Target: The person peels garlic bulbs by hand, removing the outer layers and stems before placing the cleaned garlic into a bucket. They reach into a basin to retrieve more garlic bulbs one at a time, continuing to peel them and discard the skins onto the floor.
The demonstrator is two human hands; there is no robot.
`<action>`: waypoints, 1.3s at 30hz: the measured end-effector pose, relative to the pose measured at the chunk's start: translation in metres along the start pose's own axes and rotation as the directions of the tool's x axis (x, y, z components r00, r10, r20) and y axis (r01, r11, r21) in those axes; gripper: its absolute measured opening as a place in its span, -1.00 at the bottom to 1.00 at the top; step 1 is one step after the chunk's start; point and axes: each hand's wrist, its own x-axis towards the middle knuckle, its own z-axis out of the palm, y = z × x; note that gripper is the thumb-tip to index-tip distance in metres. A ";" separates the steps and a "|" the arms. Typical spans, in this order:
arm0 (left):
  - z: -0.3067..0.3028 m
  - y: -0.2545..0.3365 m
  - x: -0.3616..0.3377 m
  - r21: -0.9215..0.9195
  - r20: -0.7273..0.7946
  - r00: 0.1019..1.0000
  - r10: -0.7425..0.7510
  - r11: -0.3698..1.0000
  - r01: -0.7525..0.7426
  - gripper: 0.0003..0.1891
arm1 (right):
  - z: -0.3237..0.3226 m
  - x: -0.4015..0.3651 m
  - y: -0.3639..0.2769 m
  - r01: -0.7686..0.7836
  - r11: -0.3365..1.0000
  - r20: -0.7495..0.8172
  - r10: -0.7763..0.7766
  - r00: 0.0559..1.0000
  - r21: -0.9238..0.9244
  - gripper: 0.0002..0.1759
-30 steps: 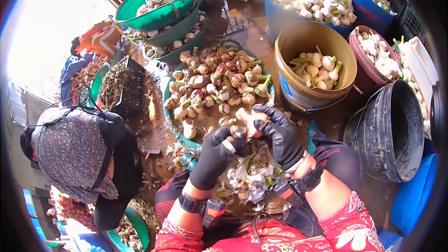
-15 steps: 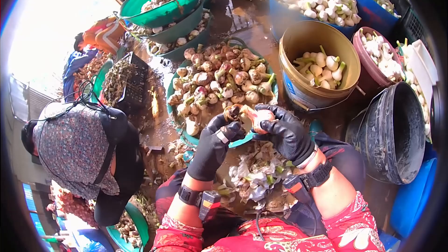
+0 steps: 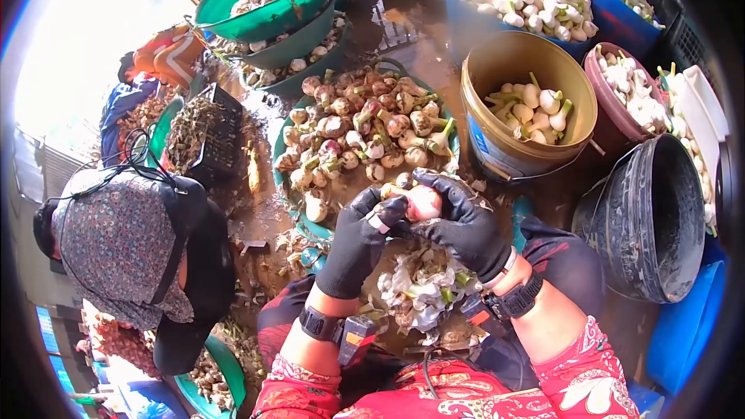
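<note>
A pinkish-white garlic bulb (image 3: pixel 424 204) is held up between my two black-gloved hands. My right hand (image 3: pixel 468 225) wraps round it from the right, with fingers curled over the top. My left hand (image 3: pixel 371 231) is closed against the bulb's left side, and its fingertips are partly hidden. Just beyond the hands stands a wide green basin (image 3: pixel 277 157) heaped with unpeeled garlic bulbs (image 3: pixel 349 120). Below them, between my knees, lies a pile of stripped white and green skins (image 3: pixel 425 283).
A tan bucket (image 3: pixel 475 105) with peeled garlic stands right of the basin, near a tilted black bucket (image 3: pixel 621 217). Full blue tubs (image 3: pixel 485 31) and a pink bucket (image 3: pixel 596 93) stand behind. Stacked green basins (image 3: pixel 225 25) are at upper left. A co-worker (image 3: pixel 132 240) bends over at left.
My hands have come closer together round the garlic bulb. My left fingers have shifted right onto its side, and the bulb has turned and moved slightly left.
</note>
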 end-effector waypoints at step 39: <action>-0.017 -0.015 -0.002 0.202 -0.049 0.995 0.088 0.976 -0.076 -0.82 | 0.018 -0.005 -0.006 -0.117 0.766 -0.142 0.035 0.989 -0.632 -0.19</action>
